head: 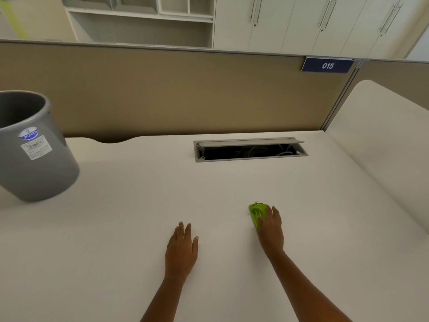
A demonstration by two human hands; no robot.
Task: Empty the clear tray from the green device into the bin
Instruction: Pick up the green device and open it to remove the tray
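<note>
**Right hand on green device, bin at far left**

Right hand (270, 231) rests on the green device (256, 212), fingers draped over its right and near part; whether they actually clamp it cannot be told. Device lies flat on the white tabletop (130, 194), right of centre, near edge. Clear tray not distinguishable, device too small and partly covered.

Left hand (181, 246) lies palm down on the tabletop, fingers straight and close together, holding nothing, well apart from the device.

Grey bin (34, 154) stands on the tabletop at far left, well apart from both hands, cut off by the frame edge. Round blue-and-white sticker (27, 133) on its wall reads "JOYO"; white barcode label (36, 147) just below it, print too small to read.

Open cable hatch (250, 149) set in the tabletop behind the device, lid tipped up, cables inside. Beige partition (162, 89) along the back carries a dark blue plate (327, 65) reading "015". White cabinets (301, 22) and open shelves behind it
</note>
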